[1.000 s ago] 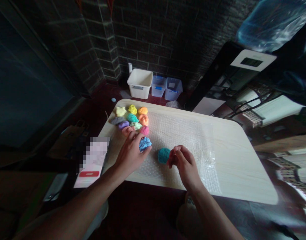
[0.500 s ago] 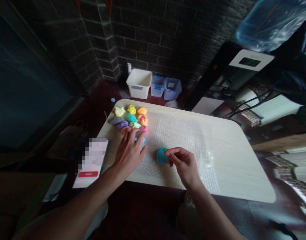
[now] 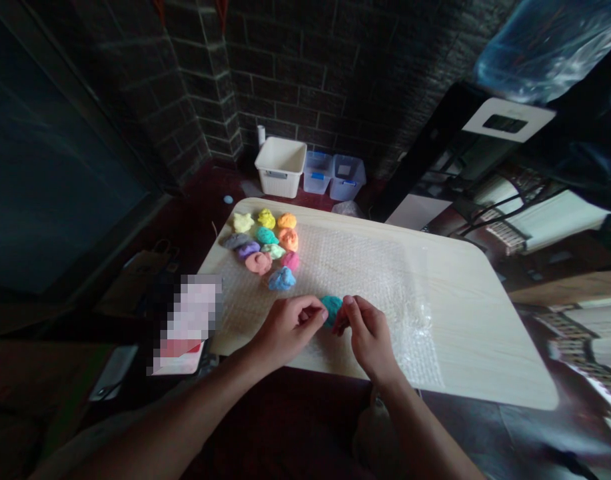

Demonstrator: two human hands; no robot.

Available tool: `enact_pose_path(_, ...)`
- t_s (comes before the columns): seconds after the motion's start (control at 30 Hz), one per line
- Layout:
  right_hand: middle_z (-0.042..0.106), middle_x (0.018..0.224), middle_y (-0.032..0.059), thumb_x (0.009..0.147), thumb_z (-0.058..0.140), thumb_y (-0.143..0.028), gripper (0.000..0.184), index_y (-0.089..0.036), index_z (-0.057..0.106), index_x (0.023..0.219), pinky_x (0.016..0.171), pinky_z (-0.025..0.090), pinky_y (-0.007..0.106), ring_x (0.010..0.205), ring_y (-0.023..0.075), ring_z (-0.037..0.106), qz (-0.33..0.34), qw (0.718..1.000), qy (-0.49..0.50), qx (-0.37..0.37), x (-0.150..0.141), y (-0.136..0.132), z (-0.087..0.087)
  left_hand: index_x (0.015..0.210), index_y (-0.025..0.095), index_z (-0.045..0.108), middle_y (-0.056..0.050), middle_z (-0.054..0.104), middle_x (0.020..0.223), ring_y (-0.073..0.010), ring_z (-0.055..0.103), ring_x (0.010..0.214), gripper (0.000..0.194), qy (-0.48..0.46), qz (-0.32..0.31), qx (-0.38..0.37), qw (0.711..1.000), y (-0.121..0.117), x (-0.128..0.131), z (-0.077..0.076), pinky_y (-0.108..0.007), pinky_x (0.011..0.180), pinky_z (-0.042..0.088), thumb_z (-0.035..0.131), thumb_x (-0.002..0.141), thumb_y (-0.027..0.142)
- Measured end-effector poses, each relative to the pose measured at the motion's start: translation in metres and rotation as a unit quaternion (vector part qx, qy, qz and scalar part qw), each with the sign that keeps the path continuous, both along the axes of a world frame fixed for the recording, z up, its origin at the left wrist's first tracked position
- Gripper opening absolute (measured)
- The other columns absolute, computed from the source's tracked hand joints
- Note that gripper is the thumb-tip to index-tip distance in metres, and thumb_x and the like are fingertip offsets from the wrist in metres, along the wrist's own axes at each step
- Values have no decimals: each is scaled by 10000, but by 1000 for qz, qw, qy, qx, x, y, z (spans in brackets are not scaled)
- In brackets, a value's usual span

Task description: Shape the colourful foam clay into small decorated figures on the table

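A flattened lump of teal modelling clay [image 3: 331,310] sits between my two hands, over the bubble wrap [image 3: 370,267]. My left hand [image 3: 292,330] is closed, with thumb and forefinger pinched at the clay's left edge. On the other side, my right hand [image 3: 369,333] pinches its right edge, and its curled fingers partly hide it. Just beyond my left hand lies a blue clay lump [image 3: 282,279]. Farther back are a salmon lump [image 3: 258,263], a pink one [image 3: 290,261] and several others in yellow, orange, green, purple and grey.
The bubble wrap covers part of a pale wooden table [image 3: 490,333] with rounded corners. At the table's left edge is a partly blurred screen [image 3: 180,363]. A white bin [image 3: 281,167] and two clear plastic boxes [image 3: 317,172] stand on the floor by the brick wall.
My left hand has moved right, away from the blue lump to the teal clay, and its fingers have closed. The blue and salmon lumps are now uncovered. My right hand stays at the teal clay.
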State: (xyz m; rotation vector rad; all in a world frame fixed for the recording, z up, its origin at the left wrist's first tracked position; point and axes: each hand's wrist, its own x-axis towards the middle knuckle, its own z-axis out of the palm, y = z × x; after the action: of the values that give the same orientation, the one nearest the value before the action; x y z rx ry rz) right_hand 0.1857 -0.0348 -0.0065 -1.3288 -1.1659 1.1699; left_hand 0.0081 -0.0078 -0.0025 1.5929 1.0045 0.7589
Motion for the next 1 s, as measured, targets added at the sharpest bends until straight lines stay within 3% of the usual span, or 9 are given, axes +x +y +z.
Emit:
enact_pose_path(0.07,610,580,4,992,583,-589,501,-207,599,668,560,485,287,536,152,594,-6,1000,10,4,-2,-1,0,845,169,699,-15,672,734,-159,610,682,267,-11,3,-9,1000,2,-1,0,-258,616,418,573,981,362)
enact_pose_path(0.2,625,626,-20,979,652,-518,331,-220,603,843,550,473,266,549,139,590,8,999,35,9,-3,-3,-1,814,166,691,-9,644,704,-153,587,662,291,-8,9,-6,1000,2,-2,0,-254,599,399,574,980,374)
enact_pose_path(0.37,685,706,8,891,788,-422,242,-195,703,882,547,471,251,572,122,595,22,999,21,14,-2,-3,-4,810,158,697,-18,662,722,-154,603,678,267,-19,11,-18,1000,3,-3,-1,-247,601,408,593,955,356)
enact_pose_path(0.53,730,751,38,898,776,-421,232,-189,770,917,561,485,259,601,129,613,24,1000,10,11,1,-4,-5,810,148,709,-18,660,703,-149,599,663,262,-15,7,-20,1000,4,-4,-3,-246,594,407,593,945,341)
enact_pose_path(0.8,678,697,11,998,632,-497,313,-195,697,945,558,486,263,581,135,618,25,999,4,20,-2,-5,0,821,141,726,-17,660,702,-150,602,663,260,-13,11,-16,1000,5,-3,0,-249,595,413,601,936,338)
enact_pose_path(1.0,646,598,35,1013,561,-571,523,-186,636,666,578,474,294,562,154,595,33,999,-21,19,1,-4,0,830,146,734,-9,641,675,-145,584,642,237,1,16,-8,1000,6,-4,1,-246,585,400,605,926,320)
